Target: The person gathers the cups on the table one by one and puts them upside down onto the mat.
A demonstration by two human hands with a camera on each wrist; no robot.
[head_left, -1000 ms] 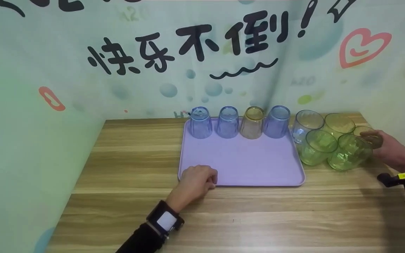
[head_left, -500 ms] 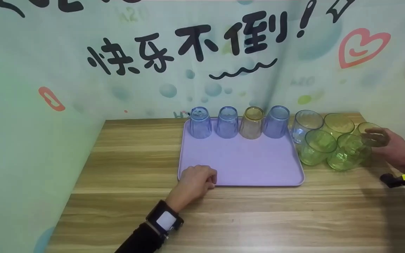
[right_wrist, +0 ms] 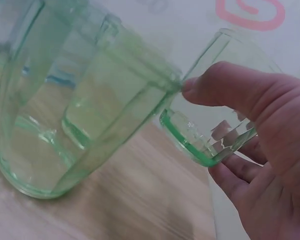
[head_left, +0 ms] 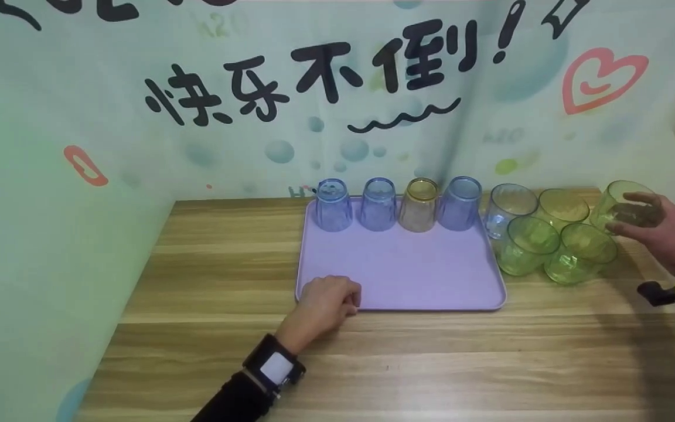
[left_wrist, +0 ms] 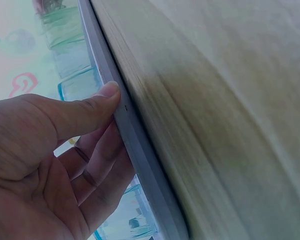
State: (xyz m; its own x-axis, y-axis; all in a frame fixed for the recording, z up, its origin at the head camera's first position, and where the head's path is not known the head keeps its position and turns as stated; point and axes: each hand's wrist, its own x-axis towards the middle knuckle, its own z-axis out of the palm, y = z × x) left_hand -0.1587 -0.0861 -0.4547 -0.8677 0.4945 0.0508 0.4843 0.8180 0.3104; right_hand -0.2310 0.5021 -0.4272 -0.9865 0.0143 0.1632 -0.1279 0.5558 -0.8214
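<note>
Green cup gripped, tilted, in raised right hand; fingers curled round.

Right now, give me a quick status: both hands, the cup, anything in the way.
Left hand grips tray edge. Right hand holds green cup lifted, tilted. Two green cups sit between it and the tray.

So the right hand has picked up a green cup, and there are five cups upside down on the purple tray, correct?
Not five: the head view shows four cups upside down on the purple tray, three blue and one amber. The rest is right: the right hand holds a green cup lifted off the table.
</note>
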